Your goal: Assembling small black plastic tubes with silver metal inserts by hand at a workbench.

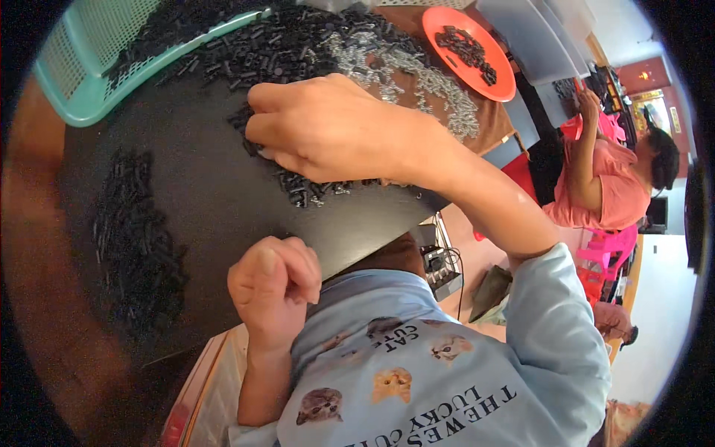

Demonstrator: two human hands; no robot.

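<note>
My right hand reaches across the black table, back upward, with its fingers curled down at the near edge of a heap of small black plastic parts. Its fingertips are hidden, so whatever they grip does not show. Closer to my body, my left hand hovers by the table's front edge, fingers bent in against the thumb. I cannot make out what is in it. A few black parts lie under my right wrist. Small shiny silver pieces spread beside the black heap.
Slender black parts form a separate pile at the left. A green basket stands far left, an orange-red plate of black parts far right. Beyond it are a clear plastic bin and a seated person in pink.
</note>
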